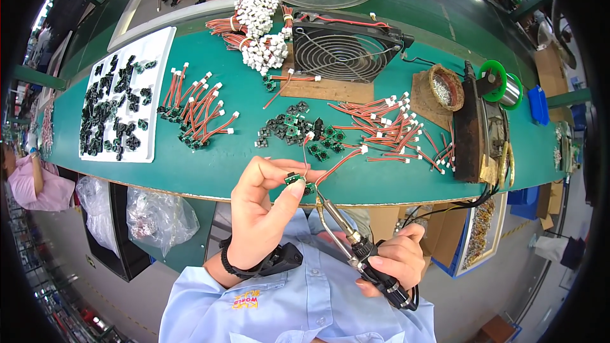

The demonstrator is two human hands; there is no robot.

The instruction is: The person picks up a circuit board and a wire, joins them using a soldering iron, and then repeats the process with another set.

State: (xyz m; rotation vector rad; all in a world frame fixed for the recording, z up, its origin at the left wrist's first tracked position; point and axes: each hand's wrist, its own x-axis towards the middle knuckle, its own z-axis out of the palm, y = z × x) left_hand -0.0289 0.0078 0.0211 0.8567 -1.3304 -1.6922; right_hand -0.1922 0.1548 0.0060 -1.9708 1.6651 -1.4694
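Between the thumb and fingers of my left hand (pixel 259 219) is a small green circuit board (pixel 293 178), and a second one touches it at the thumb tip. Red-and-white wire leads (pixel 340 164) with white plugs run up from the boards. My right hand (pixel 401 259) is wrapped round the black handle of a soldering iron (pixel 363 249), which has a thin metal tube alongside its shaft. The iron's tip meets the boards or is very close; contact cannot be made out. Just beyond my hands lie loose circuit boards (pixel 292 128) on the green bench (pixel 254 181).
Wired boards (pixel 202 114) lie left of centre, beside a white tray (pixel 159 57) of dark parts. Bundled leads (pixel 264 51) and a black fan (pixel 346 51) stand at the back. Right are loose leads (pixel 394 127), a round dish (pixel 447 86) and a green solder spool (pixel 492 76). Someone in pink (pixel 41 181) sits far left.
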